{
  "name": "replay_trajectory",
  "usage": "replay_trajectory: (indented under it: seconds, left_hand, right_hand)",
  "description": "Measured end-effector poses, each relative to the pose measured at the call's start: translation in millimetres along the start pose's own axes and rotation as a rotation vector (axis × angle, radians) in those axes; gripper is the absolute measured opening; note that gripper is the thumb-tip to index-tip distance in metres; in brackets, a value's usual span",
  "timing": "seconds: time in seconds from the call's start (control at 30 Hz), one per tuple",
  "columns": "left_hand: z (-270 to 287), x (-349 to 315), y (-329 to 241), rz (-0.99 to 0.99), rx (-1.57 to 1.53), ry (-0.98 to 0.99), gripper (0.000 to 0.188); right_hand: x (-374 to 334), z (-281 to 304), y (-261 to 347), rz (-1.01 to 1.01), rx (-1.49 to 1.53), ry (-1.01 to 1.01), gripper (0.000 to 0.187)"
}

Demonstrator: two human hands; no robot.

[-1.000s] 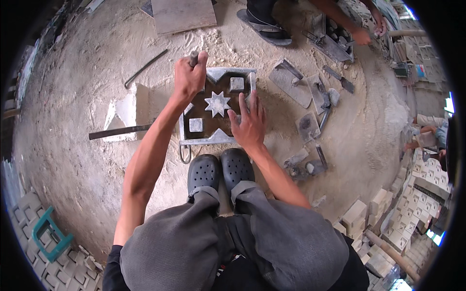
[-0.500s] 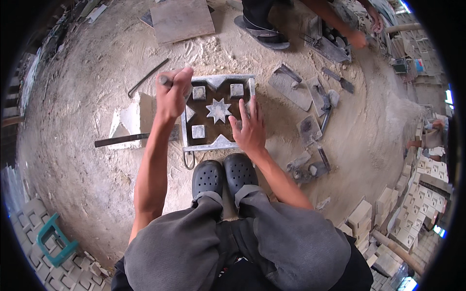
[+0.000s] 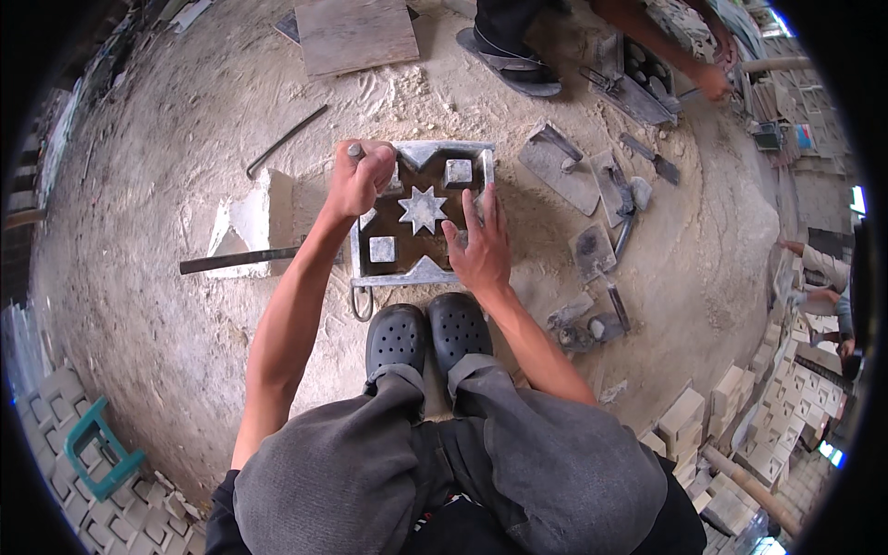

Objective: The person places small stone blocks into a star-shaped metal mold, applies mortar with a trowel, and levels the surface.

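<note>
On the ground before my feet lies a square metal mould [image 3: 421,274] with triangular points along its frame, small square blocks and an eight-pointed star [image 3: 424,210] in its middle. My left hand [image 3: 359,180] is closed in a fist above the mould's upper left corner. It grips an upright grey rod [image 3: 355,149]; only the round top shows, and its lower part is hidden. My right hand [image 3: 481,248], fingers spread, rests at the mould's right side. Left of the mould, a dark flat bar [image 3: 236,262] lies across a whitish block [image 3: 280,217].
A bent rod [image 3: 287,141] lies beyond the block. Trowels [image 3: 560,166] and a hammer [image 3: 623,227] are on the right. Another person's hand [image 3: 712,81] works at the top right. A board [image 3: 356,37] lies at the far side; stacked blocks [image 3: 684,421] stand lower right.
My left hand has moved right with the rod, from the mould's left edge to over its upper left corner. My right hand stays at the right side.
</note>
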State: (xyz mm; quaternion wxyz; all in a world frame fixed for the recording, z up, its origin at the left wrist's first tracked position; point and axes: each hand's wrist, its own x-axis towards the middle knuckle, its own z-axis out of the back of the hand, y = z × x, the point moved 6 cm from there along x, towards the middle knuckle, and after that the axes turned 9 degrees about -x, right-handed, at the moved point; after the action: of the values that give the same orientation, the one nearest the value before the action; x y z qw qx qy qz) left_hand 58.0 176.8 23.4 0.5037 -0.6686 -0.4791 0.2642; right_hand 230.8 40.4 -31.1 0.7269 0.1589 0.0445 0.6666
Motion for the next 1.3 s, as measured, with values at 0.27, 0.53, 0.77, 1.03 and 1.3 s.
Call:
replay_trajectory:
  seconds: [0.27, 0.53, 0.77, 1.03, 1.3]
  left_hand:
    - [-42.1, -13.4, -32.8, -0.124, 0.45, 0.12, 0.045]
    - [-27.0, -13.2, -11.1, -0.222, 0.519, 0.253, 0.04]
    - [18.6, -11.7, 16.0, -0.104, 0.114, -0.108, 0.04]
    - [1.6, -17.9, -1.2, -0.249, 0.269, -0.058, 0.041]
    - [-12.1, -10.6, -4.9, -0.084, -0.019, -0.144, 0.042]
  right_hand:
    - [-3.9, 0.8, -7.4, 0.007, -0.029, -0.035, 0.059]
    - [3.5, 4.3, -10.2, 0.016, -0.005, -0.055, 0.058]
    - [7.1, 3.5, 1.7, 0.034, 0.042, -0.068, 0.057]
    - [1.4, 3.6, 1.0, 0.034, 0.082, -0.057, 0.057]
    - [-4.3, 3.5, -6.5, 0.019, 0.06, -0.038, 0.057]
